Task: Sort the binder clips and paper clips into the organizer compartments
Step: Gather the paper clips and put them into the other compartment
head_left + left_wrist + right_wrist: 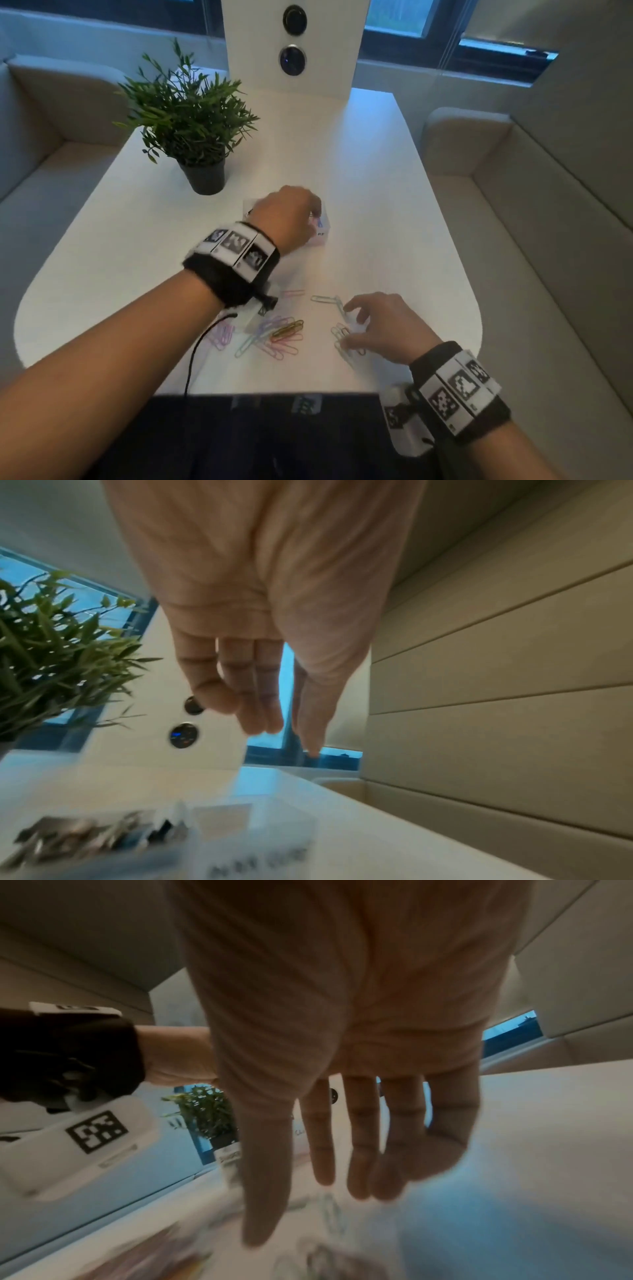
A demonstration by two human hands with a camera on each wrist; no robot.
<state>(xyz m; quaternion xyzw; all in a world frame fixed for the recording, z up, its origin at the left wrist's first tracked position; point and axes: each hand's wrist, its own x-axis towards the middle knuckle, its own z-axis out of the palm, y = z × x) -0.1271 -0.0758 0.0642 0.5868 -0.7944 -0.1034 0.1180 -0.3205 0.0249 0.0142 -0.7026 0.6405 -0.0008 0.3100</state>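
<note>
A small clear organizer (322, 231) stands mid-table, mostly covered by my left hand (308, 209). In the left wrist view my left hand (274, 731) hangs above the organizer (284, 829) with loose, straight fingers and nothing in them. Dark binder clips (85, 837) lie in its left compartment; the compartment next to it looks empty. Pastel and gold paper clips (274, 335) lie in a pile near the front edge. My right hand (352, 325) hovers with spread fingers over a smaller cluster of paper clips (342, 341); these paper clips (329, 1207) are blurred under the right hand (304, 1215).
A potted plant (191, 116) stands at the back left of the white table (394, 205). A white panel with two round dials (294, 60) rises at the far end. Beige benches (534, 240) flank the table. A black cable (195, 349) runs from my left wristband.
</note>
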